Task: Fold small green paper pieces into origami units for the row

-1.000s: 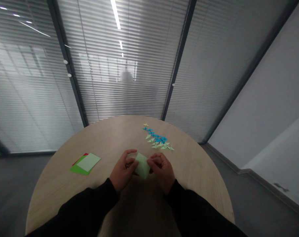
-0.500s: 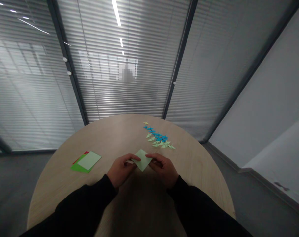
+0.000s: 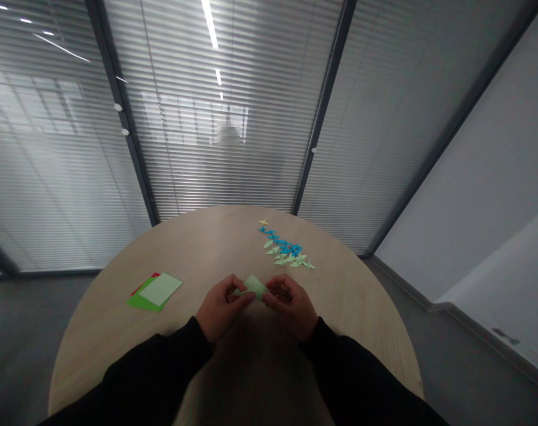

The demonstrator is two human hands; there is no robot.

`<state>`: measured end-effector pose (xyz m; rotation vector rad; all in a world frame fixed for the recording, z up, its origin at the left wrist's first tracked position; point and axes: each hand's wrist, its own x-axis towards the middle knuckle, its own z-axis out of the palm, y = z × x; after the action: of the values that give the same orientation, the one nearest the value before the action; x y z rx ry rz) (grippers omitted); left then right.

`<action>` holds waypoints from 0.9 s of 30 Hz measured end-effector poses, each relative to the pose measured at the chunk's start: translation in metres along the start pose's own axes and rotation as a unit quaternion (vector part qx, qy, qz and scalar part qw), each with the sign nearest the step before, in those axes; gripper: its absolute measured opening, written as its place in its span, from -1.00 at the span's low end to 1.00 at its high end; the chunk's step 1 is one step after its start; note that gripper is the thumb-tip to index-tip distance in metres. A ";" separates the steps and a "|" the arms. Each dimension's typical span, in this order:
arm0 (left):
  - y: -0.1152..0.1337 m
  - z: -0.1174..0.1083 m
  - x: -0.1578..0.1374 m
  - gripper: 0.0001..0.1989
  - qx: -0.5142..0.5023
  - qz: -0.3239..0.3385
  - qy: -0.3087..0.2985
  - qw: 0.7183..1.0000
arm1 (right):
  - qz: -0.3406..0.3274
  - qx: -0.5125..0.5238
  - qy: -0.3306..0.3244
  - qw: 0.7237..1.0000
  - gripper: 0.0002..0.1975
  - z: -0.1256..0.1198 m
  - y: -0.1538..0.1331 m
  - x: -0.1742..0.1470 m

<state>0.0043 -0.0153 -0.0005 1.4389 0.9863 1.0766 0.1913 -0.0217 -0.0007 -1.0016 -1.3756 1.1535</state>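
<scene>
Between my two hands is a pale green sheet of origami paper [image 3: 254, 285], folded, with one corner pointing away from me. My left hand [image 3: 223, 305] pinches its left side, thumb along the near edge. On the other side, my right hand [image 3: 293, 305] grips the right part with thumb and bent fingers. Both thumbs come close together at the paper's near edge, and the fingers hide its side corners. Beyond my right hand lie several small folded paper pieces in pale green [image 3: 290, 259], blue [image 3: 284, 244] and yellow [image 3: 263, 222].
A small stack of paper sheets lies to the left, with pale green [image 3: 161, 289] on top of bright green [image 3: 144, 303] and red [image 3: 155, 275]. The round wooden table [image 3: 197, 242] stands before a glass partition with blinds [image 3: 224, 177].
The paper's near corner, which pointed toward me, no longer shows, and the paper looks shorter. My thumbs have come onto its near edge, and my fingers are more bent.
</scene>
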 end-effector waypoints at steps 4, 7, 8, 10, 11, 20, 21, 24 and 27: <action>0.004 0.003 -0.001 -0.56 -0.047 0.022 -0.025 0.998 | 0.006 -0.027 -0.010 1.000 -0.58 0.000 0.000 0.000; 0.007 0.002 -0.002 -0.54 -0.023 0.016 -0.028 0.999 | 0.019 -0.064 -0.026 0.997 -0.68 0.000 -0.001 -0.001; 0.007 0.002 -0.002 -0.57 -0.004 0.014 -0.031 0.999 | 0.026 -0.076 -0.026 0.996 -0.70 0.000 -0.001 -0.001; 0.008 0.001 -0.003 -0.63 0.033 0.013 -0.046 0.998 | 0.034 -0.099 -0.021 0.994 -0.69 0.000 -0.002 -0.002; 0.008 0.001 -0.004 -0.64 0.045 0.015 -0.055 0.997 | 0.034 -0.106 -0.017 0.994 -0.68 0.001 -0.002 -0.003; 0.011 0.002 -0.005 -0.63 0.074 0.019 -0.085 0.993 | 0.014 -0.152 0.008 0.988 -0.60 0.002 -0.003 -0.004; 0.011 0.002 -0.005 -0.62 0.075 0.016 -0.086 0.993 | 0.013 -0.153 0.009 0.988 -0.62 0.002 -0.004 -0.004; 0.013 0.002 -0.006 -0.63 0.079 0.013 -0.091 0.993 | 0.005 -0.148 0.010 0.989 -0.68 0.002 -0.004 -0.004; 0.012 0.002 -0.007 -0.63 0.095 0.015 -0.093 0.991 | 0.001 -0.138 0.016 0.990 -0.72 0.001 -0.002 -0.003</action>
<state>0.0043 -0.0238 0.0110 1.6813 0.9540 0.8702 0.1904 -0.0257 0.0008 -1.2113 -1.5373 0.9599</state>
